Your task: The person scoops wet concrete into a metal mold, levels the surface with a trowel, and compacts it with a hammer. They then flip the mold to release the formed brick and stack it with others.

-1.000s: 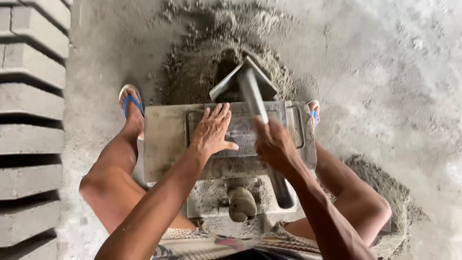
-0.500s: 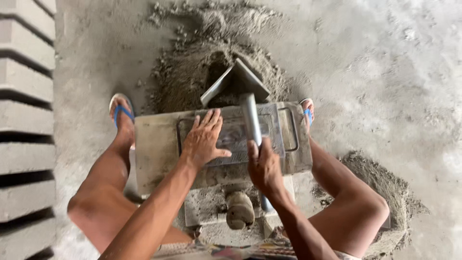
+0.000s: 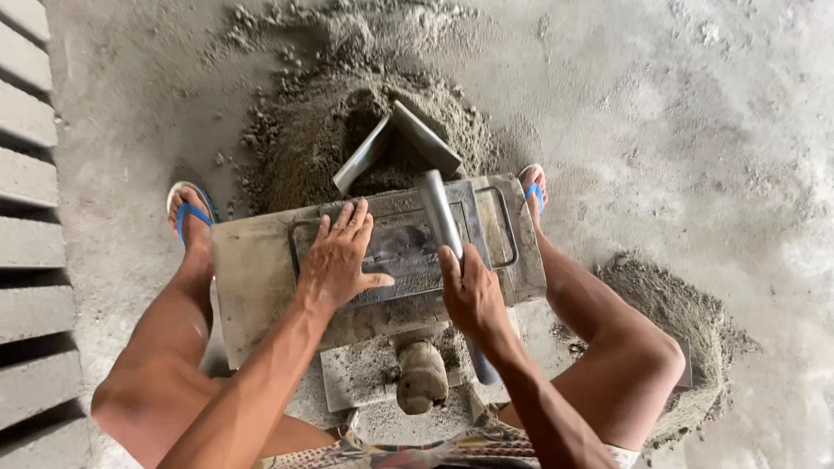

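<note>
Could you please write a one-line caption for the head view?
Left hand flat on a grey block mould, right hand gripping a scoop handle by a sand pile.

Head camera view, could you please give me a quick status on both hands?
Left hand flat on the mould box. Right hand gripping the scoop handle, scoop blade in the sand pile. Nothing in the way.

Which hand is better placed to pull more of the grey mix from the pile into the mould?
Probably the right hand: it grips the scoop's handle, blade in the pile. The left hand lies flat on the mould.
</note>
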